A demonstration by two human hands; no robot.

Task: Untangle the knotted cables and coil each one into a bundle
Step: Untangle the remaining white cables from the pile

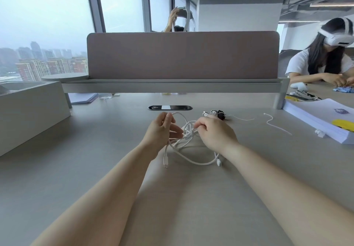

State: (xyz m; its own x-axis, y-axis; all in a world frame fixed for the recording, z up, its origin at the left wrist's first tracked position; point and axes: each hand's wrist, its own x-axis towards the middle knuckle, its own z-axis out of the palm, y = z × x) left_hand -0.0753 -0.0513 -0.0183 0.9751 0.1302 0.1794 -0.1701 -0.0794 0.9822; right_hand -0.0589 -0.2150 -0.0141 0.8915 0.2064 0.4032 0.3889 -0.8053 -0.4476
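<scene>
Cable: a white cable [193, 158] lies in a loose tangle near the middle of the table [95, 150], closer to its far edge; whether it is one cable or two I cannot tell.
Knot: the knot [188, 131] sits raised off the surface between the two hands, with slack loops hanging down to the table on the near side.
Left hand: the left hand [162, 129] pinches a strand up high between thumb and forefinger, its other fingers reaching toward the knot.
Right hand: the right hand [214, 133] has its fingers curled, pinching the cable right at the knot.
Free ends: one plug [165, 162] rests on the table below the left wrist, and a second plug [219, 163] lies under the right wrist.
Handling: it looks light, soft and limp, smooth enough to slide through itself, so pulling hard would likely tighten the knot.
Where to hold: probably best to grip close on either side of the knot, loosen a loop, then feed the nearer plug back through.
Nearby: small coiled bundles [216, 113] sit just beyond the right hand, and a thin white tie [275, 125] lies toward the right edge beside a paper stack [321, 115].
</scene>
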